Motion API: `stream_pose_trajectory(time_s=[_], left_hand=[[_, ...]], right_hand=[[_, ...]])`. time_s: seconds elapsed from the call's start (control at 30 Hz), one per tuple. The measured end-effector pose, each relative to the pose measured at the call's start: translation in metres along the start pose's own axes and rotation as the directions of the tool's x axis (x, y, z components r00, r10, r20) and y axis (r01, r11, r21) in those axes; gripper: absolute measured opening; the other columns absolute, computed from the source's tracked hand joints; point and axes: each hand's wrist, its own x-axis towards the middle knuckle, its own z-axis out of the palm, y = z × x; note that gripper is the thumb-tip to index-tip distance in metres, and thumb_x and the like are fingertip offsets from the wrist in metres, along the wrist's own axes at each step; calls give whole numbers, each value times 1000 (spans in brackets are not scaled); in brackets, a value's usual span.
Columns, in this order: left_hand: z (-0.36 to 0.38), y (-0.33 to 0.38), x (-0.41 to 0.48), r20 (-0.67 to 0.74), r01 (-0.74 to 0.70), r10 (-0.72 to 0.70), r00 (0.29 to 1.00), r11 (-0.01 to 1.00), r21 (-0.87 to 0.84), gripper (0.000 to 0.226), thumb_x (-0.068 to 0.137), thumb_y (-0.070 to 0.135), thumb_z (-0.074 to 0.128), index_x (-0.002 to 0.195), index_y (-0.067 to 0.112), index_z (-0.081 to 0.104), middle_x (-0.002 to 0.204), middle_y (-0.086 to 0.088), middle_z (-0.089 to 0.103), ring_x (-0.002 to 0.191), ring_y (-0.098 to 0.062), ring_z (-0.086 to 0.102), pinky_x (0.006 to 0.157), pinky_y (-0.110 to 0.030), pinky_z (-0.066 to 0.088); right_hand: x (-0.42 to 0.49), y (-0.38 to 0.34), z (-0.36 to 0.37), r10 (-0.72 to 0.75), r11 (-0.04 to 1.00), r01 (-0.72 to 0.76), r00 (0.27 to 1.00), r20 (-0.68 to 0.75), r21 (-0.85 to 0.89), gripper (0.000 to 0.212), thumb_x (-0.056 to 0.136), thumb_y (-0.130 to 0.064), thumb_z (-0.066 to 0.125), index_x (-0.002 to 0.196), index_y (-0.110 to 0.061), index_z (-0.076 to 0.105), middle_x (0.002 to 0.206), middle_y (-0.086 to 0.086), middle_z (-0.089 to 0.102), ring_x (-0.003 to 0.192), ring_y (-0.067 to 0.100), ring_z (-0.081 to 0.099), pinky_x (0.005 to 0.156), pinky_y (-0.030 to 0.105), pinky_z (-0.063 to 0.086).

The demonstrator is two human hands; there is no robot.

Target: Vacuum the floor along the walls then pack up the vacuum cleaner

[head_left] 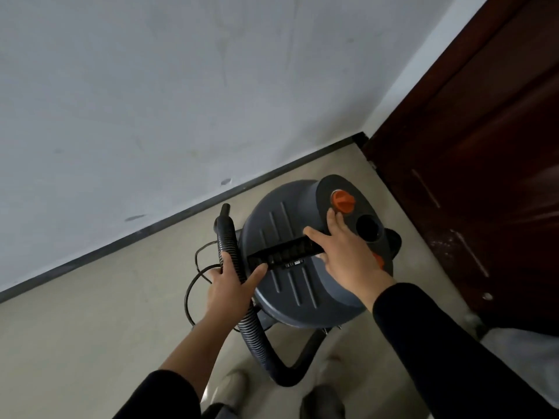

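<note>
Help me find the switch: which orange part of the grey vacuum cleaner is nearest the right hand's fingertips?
The round orange knob atop the lid, just beyond the right hand's fingertips; the other orange piece sits lower, half hidden by that hand.

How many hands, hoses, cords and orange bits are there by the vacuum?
Hands: 2, the left hand and the right hand
Hoses: 1, the black hose
Cords: 1, the black cord
Orange bits: 2, the orange knob and an orange piece half hidden by the right hand
Total: 6
</note>
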Motion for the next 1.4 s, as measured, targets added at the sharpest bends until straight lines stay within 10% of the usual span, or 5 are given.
stream_pose_trajectory(time_s=[0.13, 0.23, 0.73, 1.23, 1.4], left_hand=[[29, 56, 29, -9, -16, 16, 1000, 999, -29, 108, 57, 93, 41, 137, 21, 32, 104, -18, 56, 77, -30, 64, 64, -39, 56], [56, 103, 45, -51, -27, 25, 998, 998, -50, 81, 76, 71, 56, 134, 18, 38, 93, -16, 59, 72, -25, 62, 54, -29, 43], [155, 244, 93, -140, 9, -24, 990, 994, -105, 67, 77, 67, 57, 124, 21, 46, 100, -15, 60, 76, -20, 61, 54, -24, 38], [184, 275, 88, -196, 101, -127, 972, 985, -142, 83, 85, 68, 49, 153, 27, 24, 139, -16, 39, 120, -35, 49, 101, -46, 44], [192, 309, 65, -325, 54, -45, 945, 998, 20, 63, 99, 47, 43, 154, 23, 24, 156, -12, 27, 140, -33, 30, 110, -44, 33]], right_hand=[[20, 69, -21, -21, 1000, 21, 1000, -7, -1, 60, 101, -13, 46, 152, -32, 21, 159, 24, -3, 147, 40, -1, 112, 41, 31], [41, 120, -36, -43, 999, 43, 999, -14, 10, 61, 100, -9, 46, 151, -32, 22, 158, 25, -4, 146, 41, -1, 112, 44, 30], [101, 293, -82, -175, 985, 175, 984, -27, -5, 63, 96, -1, 48, 150, -29, 30, 157, 29, 2, 145, 45, 3, 112, 46, 28], [107, 327, -103, -246, 967, 248, 969, 33, -65, 56, 95, -18, 53, 146, -28, 32, 156, 28, 10, 144, 43, 13, 101, 49, 40], [89, 346, -163, -197, 897, 195, 980, -35, 397, 58, 90, -34, 66, 143, -21, 47, 145, 4, 47, 134, 21, 44, 108, 35, 39]])
